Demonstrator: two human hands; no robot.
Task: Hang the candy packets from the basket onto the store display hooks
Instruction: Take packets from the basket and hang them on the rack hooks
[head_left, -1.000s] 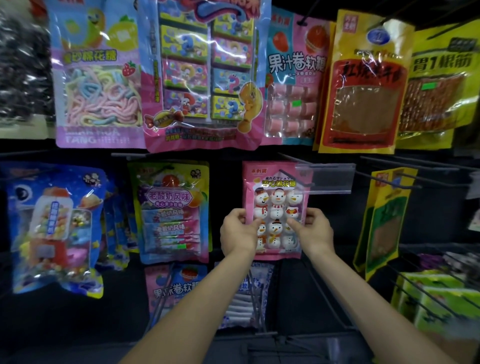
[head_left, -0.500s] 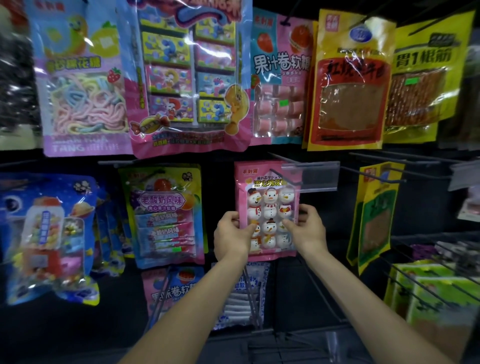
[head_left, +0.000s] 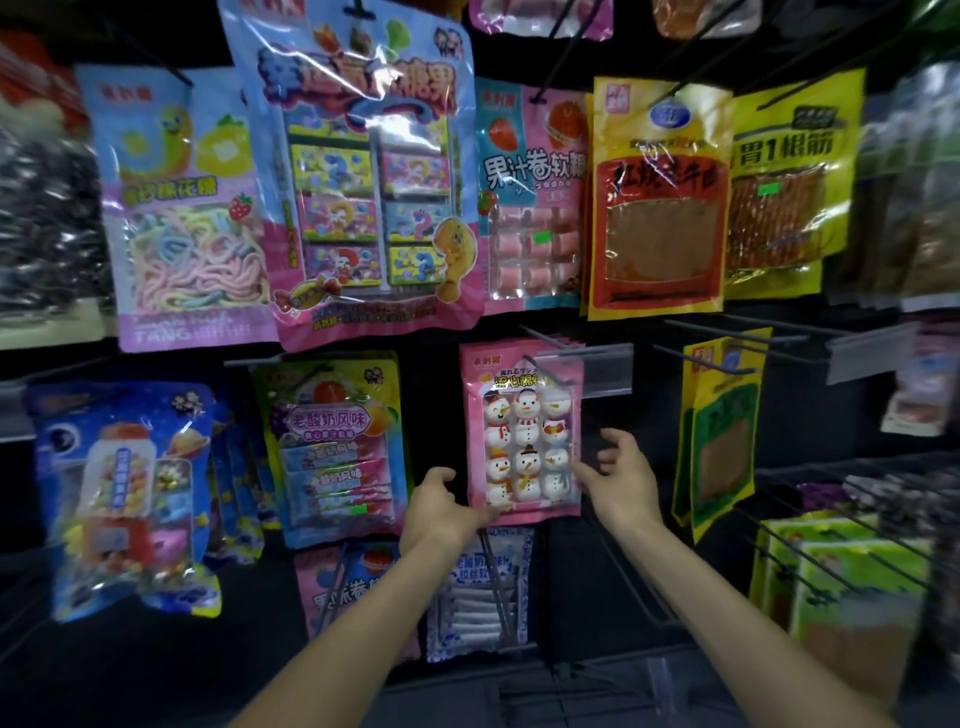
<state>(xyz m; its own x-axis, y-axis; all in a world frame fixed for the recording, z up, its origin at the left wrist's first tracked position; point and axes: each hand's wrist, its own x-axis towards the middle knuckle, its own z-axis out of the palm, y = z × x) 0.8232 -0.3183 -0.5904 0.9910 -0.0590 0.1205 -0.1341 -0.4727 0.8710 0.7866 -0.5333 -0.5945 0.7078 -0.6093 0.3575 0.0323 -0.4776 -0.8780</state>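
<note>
A blue candy packet (head_left: 119, 493) is hanging at the far left, with a green-and-yellow sweets packet (head_left: 332, 447) beside it. The left hand (head_left: 441, 506) is hovering with loosely curved fingers, fingertips touching the lower left corner of the pink snowman marshmallow packet (head_left: 522, 431), thumb apart. That packet is hanging on a display hook (head_left: 540, 338) behind a clear price-tag holder (head_left: 597, 371). The right hand (head_left: 621, 478) is hovering spread-fingered just beside its right edge, gripping nothing. A yellow-green packet (head_left: 722, 431) is hanging further right.
</note>
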